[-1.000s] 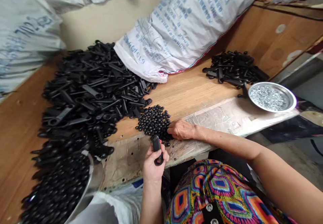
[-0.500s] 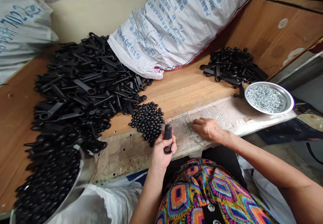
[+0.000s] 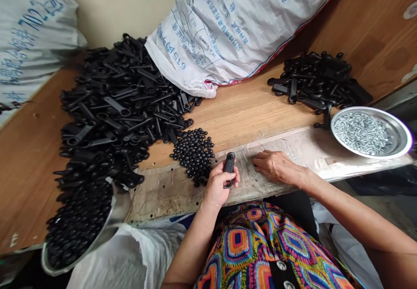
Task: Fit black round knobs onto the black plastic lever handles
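My left hand (image 3: 220,184) is closed around a black plastic crank handle (image 3: 230,165). The handle stands up out of the fist, its ringed end low between thumb and fingers. To the right, my right hand (image 3: 276,166) rests on the worn covering along the bench edge, fingers bent downward. Its fingertips are tucked out of sight, so anything in them is hidden. Just left of the handle lies a small heap of black knobs (image 3: 193,152).
A big pile of black crank handles (image 3: 120,102) covers the left side, above a metal bowl of black knobs (image 3: 81,224). More black parts (image 3: 319,78) lie at right, beside a metal dish of small silver pins (image 3: 363,134). A white printed sack (image 3: 221,32) leans behind.
My left hand has moved a little right with the crank handle, closer to my right hand. My right hand stays at about the same spot on the bench. The view has shifted slightly.
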Action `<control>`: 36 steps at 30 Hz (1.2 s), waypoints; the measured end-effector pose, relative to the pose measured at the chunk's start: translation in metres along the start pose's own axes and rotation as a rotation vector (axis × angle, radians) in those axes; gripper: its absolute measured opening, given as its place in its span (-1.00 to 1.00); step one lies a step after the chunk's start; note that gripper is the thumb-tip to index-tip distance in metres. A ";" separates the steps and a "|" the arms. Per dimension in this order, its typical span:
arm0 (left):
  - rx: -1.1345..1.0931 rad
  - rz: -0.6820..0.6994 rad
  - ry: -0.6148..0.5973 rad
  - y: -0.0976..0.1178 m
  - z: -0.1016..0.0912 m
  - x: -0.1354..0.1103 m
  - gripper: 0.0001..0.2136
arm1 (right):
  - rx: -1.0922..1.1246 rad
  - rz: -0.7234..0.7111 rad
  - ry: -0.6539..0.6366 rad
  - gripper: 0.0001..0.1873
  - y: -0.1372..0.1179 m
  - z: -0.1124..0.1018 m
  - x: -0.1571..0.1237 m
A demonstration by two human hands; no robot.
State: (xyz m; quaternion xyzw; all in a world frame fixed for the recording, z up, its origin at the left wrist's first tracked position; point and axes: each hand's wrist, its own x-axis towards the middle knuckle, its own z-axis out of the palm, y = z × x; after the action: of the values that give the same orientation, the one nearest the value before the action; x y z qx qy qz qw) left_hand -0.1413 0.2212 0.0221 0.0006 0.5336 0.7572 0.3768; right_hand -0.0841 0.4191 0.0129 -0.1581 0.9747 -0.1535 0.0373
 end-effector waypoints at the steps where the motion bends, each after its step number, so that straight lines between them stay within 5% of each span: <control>1: -0.001 -0.002 -0.011 -0.001 -0.001 -0.001 -0.67 | -0.013 0.006 -0.015 -0.82 -0.001 -0.001 0.000; 7: 0.005 -0.052 -0.067 -0.007 -0.010 -0.015 -0.69 | 0.064 0.092 -0.003 -0.81 -0.010 -0.002 0.001; 13: 0.107 0.120 -0.026 -0.014 -0.006 -0.035 -0.83 | 0.925 0.175 0.380 -0.77 -0.049 0.002 -0.001; 20: 0.319 0.328 0.104 -0.007 0.000 -0.052 -0.86 | 1.678 0.276 0.538 -0.74 -0.085 0.019 0.006; 26: 0.454 0.451 0.159 -0.008 0.000 -0.055 -0.83 | 1.809 0.223 0.569 -0.79 -0.092 0.009 0.007; 36: 0.384 0.374 0.141 -0.008 0.004 -0.050 -0.93 | 1.611 0.187 0.643 -0.81 -0.081 0.017 0.003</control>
State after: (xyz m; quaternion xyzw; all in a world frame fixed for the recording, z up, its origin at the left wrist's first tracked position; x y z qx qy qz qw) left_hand -0.0996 0.1969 0.0372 0.1179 0.6827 0.6968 0.1856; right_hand -0.0603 0.3401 0.0214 0.0482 0.5417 -0.8296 -0.1266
